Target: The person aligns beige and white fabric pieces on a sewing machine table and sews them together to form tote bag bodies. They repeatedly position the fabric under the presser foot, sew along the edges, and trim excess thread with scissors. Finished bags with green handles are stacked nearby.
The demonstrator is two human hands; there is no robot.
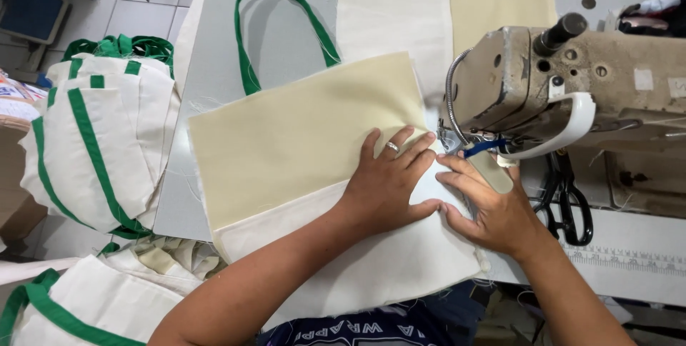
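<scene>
Head view, item one: cloth bag (300,139), cream upper panel and white lower panel, lying flat at centre frame on the grey table (207,89), its green handle (275,24) looping toward the top edge; the bag's right edge sits under the needle area of the sewing machine (564,81) at upper right
Left hand (389,181): flat on the cloth at centre, fingers spread and extended, pressing, gripping nothing
Right hand (493,210): just right of the left, fingers stretched along the cloth edge beside the presser foot, thumb touching the white panel; pinning rather than clasping, as far as can be told
Step, by judgement: seam being fed or lined up at the needle; the next move calls for keeping both layers level and the edge straight, fingertips clear of the needle
Scissors (568,203): black, right of the machine head
Finished bags (93,139): stacked at left, green-trimmed
</scene>
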